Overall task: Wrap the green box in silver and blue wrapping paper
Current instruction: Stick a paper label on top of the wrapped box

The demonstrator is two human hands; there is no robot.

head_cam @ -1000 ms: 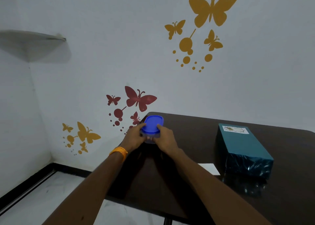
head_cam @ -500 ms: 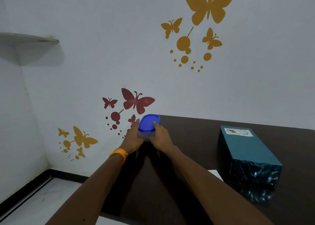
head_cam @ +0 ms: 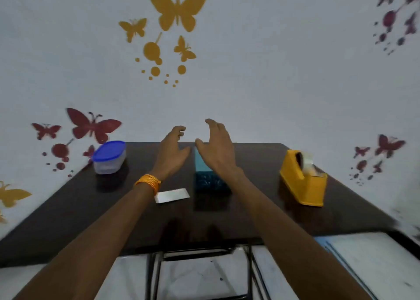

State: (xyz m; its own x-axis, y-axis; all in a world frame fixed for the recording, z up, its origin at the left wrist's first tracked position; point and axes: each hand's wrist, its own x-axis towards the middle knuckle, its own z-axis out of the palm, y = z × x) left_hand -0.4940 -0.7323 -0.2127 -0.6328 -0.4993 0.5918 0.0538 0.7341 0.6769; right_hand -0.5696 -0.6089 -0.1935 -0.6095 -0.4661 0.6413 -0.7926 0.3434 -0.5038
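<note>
Left hand [head_cam: 172, 155] and right hand [head_cam: 219, 151] loose, empty, near green box [head_cam: 201, 163], dark table [head_cam: 259, 193], blue-lidded tub [head_cam: 109, 157], yellow tape dispenser [head_cam: 300, 181]

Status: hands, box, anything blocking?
Left hand and right hand open, empty. Teal-green rectangular box between them on dark table, ungripped; contact unclear. White paper slip beside it; blue-lidded clear plastic tub far left, yellow tape dispenser right, both apart.

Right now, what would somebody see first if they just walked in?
Two open hands, the left hand and right hand, hover by the green box in the middle of the dark table. A bright yellow tape dispenser stands on the right, a blue-lidded tub at the far left corner, and yellow butterflies decorate the wall.
</note>
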